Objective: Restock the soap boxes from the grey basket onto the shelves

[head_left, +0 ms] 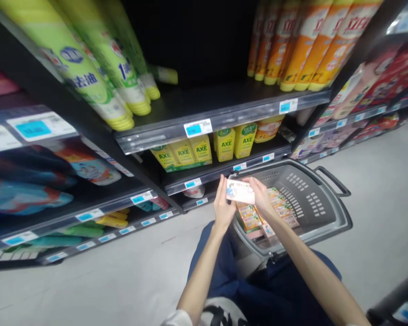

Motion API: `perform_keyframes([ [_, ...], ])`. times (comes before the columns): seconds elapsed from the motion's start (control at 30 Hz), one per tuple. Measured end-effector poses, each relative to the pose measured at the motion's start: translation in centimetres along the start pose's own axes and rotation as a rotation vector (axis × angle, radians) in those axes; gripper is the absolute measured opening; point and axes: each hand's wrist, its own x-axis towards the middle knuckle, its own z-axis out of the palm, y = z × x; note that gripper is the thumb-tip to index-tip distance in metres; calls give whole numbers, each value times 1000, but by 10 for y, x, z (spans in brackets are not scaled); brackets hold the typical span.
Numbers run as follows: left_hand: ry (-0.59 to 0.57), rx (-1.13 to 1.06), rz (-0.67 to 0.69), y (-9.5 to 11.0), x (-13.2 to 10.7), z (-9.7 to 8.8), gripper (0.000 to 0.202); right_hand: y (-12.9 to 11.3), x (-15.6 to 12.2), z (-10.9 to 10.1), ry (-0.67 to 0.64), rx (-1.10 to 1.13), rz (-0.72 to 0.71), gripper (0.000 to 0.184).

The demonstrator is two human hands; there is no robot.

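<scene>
Between my two hands, over the near left end of a grey shopping basket (294,183), I hold a small white-and-pink box (240,191) with a blue figure and lettering on it. My left hand (223,203) grips the box's left end, fingers pointing up. The fingers of my right hand (259,194) close on its right end and upper edge. Inside the basket lie several orange-and-green wrapped packs (250,217) and pinkish-white boxes (268,230), partly hidden by my right forearm.
Shelves stand in front, with yellow AXE bottles (226,145) on a lower level and orange bottles (304,50) above right. Yellow-green bottles (98,77) lean at upper left in view. Price tags (197,128) line the edges. The basket's handle (333,181) sticks out at right above pale floor (122,280).
</scene>
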Motion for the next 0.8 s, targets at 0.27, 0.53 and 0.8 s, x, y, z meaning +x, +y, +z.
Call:
perform_keyframes([
  [0.27, -97, 163, -97, -32, -5, 9, 79, 11, 6, 0, 34, 85, -22, 53],
  [0.53, -423, 248, 66, -41, 22, -8, 97, 11, 15, -5, 138, 200, 79, 55],
  [0.8, -161, 660, 570, 88, 162, -87, 45, 2, 21, -34, 134, 442, 261, 34],
])
